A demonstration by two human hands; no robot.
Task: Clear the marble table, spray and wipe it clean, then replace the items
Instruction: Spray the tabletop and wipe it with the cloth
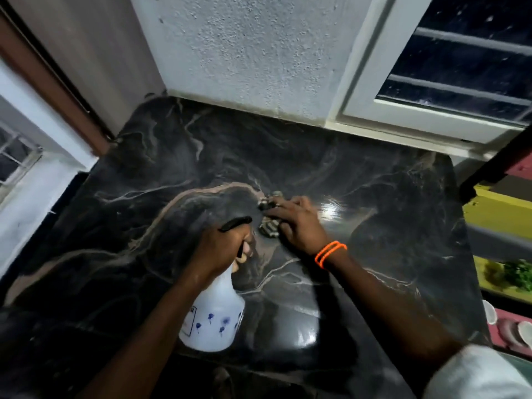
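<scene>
The left hand is wrapped tight around the neck of a white translucent plastic spray bottle with small blue flower prints, fingers curled at the black trigger head, whose nozzle points up and right, away from the person. The bottle's round body hangs below the wrist, over the near-middle of the black marble table with pale tan and white veins; whether its base touches the stone I can't tell.

Just beside it, the right hand lies palm down on the marble, fingers spread and pressing a crumpled grey-and-dark patterned cloth. The cloth pokes out past the fingertips toward the left, close to the nozzle, so both hands work near each other at the table's centre. A pair of thin orange bands circles the right wrist. Both forearms reach in from the bottom edge, the right one angled in from the lower right, where a white sleeve shows.

A bright light reflection shines on the surface just right of the right hand. The far edge meets a rough white plastered wall, the far-right corner sits beneath a white window frame, and the left edge runs by a brown door frame. Bare marble stretches wide on the left, behind the hands and out to the right edge.
</scene>
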